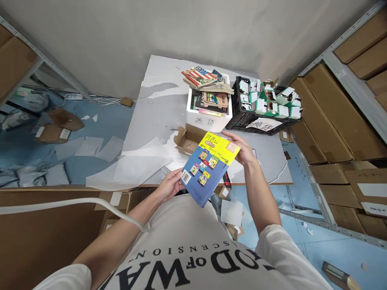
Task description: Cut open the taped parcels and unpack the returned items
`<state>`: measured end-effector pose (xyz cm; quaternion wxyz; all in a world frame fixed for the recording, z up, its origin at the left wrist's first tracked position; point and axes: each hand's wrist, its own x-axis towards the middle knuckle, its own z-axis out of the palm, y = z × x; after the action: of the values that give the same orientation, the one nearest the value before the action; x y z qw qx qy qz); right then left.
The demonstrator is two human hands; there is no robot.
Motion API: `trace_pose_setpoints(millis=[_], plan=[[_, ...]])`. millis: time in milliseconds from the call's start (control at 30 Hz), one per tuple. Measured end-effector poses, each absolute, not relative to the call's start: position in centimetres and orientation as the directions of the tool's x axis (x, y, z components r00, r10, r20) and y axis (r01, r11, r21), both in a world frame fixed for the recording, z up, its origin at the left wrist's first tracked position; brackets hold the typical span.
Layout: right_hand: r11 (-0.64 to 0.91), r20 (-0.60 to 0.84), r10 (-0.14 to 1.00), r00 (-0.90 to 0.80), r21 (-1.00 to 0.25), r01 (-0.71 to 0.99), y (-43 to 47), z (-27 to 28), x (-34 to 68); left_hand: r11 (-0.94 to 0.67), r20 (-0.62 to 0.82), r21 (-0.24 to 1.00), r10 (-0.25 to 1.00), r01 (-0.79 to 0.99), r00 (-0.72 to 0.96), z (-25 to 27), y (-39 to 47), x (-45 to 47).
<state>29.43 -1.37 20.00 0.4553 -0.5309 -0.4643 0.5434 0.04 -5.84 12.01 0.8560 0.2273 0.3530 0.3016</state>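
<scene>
A thin blue and yellow book [202,173] is held tilted in front of my body, its barcode side facing up. My left hand [172,184] grips its left edge by the barcode. At the upper right edge my right hand [241,150] holds the yellow end, with some fingers hidden behind it. Just beyond the book lies an open cardboard box [193,135], partly covered by it. Part of a red and black tool [226,180] shows at the table's front edge, below the book.
A white bin [208,122] heaped with books [199,76] stands on the table [160,104]. To its right is a black crate [256,125] of small white-green boxes. Paper sheets [142,159] hang over the front edge. Shelves with cartons [326,112] flank the right.
</scene>
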Motion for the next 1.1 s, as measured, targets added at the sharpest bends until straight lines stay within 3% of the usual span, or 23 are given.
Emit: trace_pose_setpoints(millis=[200,333,367,467,600,733,1100], plan=[[0.119,0.110,0.992,-0.062,-0.978,0.172,0.1,19.7,27.6,0.886,-0.482,0.382,0.433,-0.261,0.762,12.2,-5.8,0.9],[0.027,0.021,0.995,-0.097,-0.998,0.061,0.8,19.2,26.6,0.928,-0.514,0.353,0.300,-0.121,0.804,12.1,-6.1,1.3],[-0.013,-0.017,0.996,-0.089,-0.999,0.039,0.9,19.1,26.5,0.920,-0.531,0.374,0.318,-0.119,0.786,12.1,-6.1,1.2],[-0.092,-0.093,0.995,-0.045,-0.995,0.034,1.2,19.2,26.3,0.834,-0.552,0.474,0.532,-0.284,0.642,12.1,-5.8,0.3],[-0.151,-0.152,0.988,-0.012,-0.985,0.080,1.7,19.1,26.8,0.705,-0.435,0.578,0.692,-0.411,0.576,11.7,-5.4,-1.8],[-0.228,-0.230,0.973,-0.008,-0.966,0.124,2.2,18.3,27.2,0.612,-0.403,0.744,0.731,-0.269,0.551,11.4,-6.0,-2.3],[-0.182,-0.178,0.975,0.131,-0.983,0.016,2.4,17.0,27.0,0.660,-0.414,0.675,0.710,-0.330,0.570,11.7,-6.9,-1.6]])
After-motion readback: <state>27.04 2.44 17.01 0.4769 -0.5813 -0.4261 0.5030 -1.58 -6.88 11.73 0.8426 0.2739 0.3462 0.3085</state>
